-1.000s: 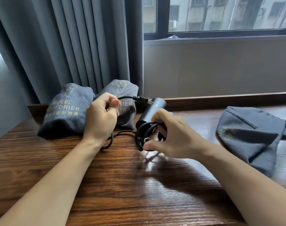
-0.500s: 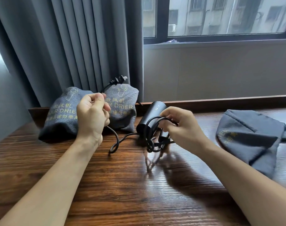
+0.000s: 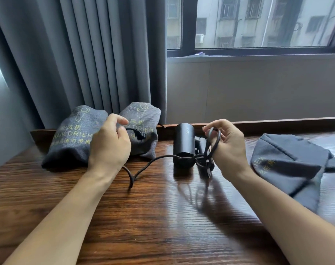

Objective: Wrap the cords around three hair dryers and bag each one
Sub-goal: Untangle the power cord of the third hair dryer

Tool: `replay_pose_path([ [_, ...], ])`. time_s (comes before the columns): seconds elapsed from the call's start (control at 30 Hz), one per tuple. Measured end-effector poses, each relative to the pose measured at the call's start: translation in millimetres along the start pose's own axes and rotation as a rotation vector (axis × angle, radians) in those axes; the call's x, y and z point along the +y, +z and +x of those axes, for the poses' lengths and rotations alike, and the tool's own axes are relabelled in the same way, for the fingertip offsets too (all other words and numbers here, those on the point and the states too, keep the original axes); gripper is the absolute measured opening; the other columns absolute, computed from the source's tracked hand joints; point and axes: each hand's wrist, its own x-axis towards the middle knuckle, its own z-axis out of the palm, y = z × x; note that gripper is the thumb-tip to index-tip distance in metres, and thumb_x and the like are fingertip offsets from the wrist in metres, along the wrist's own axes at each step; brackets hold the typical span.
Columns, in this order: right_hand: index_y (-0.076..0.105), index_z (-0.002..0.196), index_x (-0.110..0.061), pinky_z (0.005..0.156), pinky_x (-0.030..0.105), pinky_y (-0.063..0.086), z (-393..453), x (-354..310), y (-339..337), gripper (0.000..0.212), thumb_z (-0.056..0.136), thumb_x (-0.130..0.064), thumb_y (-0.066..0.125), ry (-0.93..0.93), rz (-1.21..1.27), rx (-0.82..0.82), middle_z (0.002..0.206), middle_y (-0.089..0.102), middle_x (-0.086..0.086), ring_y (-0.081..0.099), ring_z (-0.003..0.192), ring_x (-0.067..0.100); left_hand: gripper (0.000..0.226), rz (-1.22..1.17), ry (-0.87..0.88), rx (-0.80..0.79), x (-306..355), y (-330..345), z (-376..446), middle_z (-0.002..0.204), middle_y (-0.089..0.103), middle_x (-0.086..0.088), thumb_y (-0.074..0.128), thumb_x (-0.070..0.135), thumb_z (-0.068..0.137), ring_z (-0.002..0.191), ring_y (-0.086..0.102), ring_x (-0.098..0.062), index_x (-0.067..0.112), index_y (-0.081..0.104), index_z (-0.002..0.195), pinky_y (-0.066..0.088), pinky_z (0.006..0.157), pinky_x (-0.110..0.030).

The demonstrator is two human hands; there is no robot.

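Your left hand (image 3: 109, 146) pinches plug end of thin black cord (image 3: 153, 161); your right hand (image 3: 227, 144) grips cord loops beside black cylindrical hair dryer (image 3: 182, 142) on brown wooden table (image 3: 143, 217).

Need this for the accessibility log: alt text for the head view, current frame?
A person's right hand pinches loops of black cord beside a black hair dryer on a wooden table, while the left hand holds the plug end. Two filled grey bags lie left, one flat bag right.
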Motion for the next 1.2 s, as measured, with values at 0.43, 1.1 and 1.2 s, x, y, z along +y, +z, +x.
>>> replay_pose_path([
  [0.43,0.069,0.086,-0.009,0.068,0.022,0.055,-1,1,5,0.02,0.097,0.006,0.062,0.022,0.061,-0.005,0.083,0.071,-0.001,0.066,0.078,0.012,0.017,0.369,0.269,-0.129,-7,17,-13,0.114,0.057,-0.009,0.064,0.009,0.093,0.107,0.056,-0.037,0.018,0.076,0.101,0.054,0.08,-0.048],
  [1.1,0.068,0.088,-0.009,0.085,0.026,0.056,4,-3,-2,0.023,0.095,0.012,0.061,0.211,0.233,-0.29,0.104,0.078,0.02,0.075,0.105,0.03,0.069,0.531,0.733,-0.734,-4,26,-20,0.098,0.075,0.009,0.023,0.074,0.087,0.098,0.067,-0.016,0.026,0.071,0.1,0.045,0.096,-0.037],
  [1.2,0.07,0.089,-0.008,0.085,0.026,0.056,5,-4,-2,0.025,0.095,0.014,0.06,0.202,0.263,-0.259,0.106,0.077,0.02,0.074,0.109,0.031,0.059,0.429,0.751,-0.751,-6,22,-19,0.096,0.074,0.013,0.038,0.077,0.084,0.096,0.066,-0.011,0.033,0.074,0.101,0.047,0.091,-0.039],
])
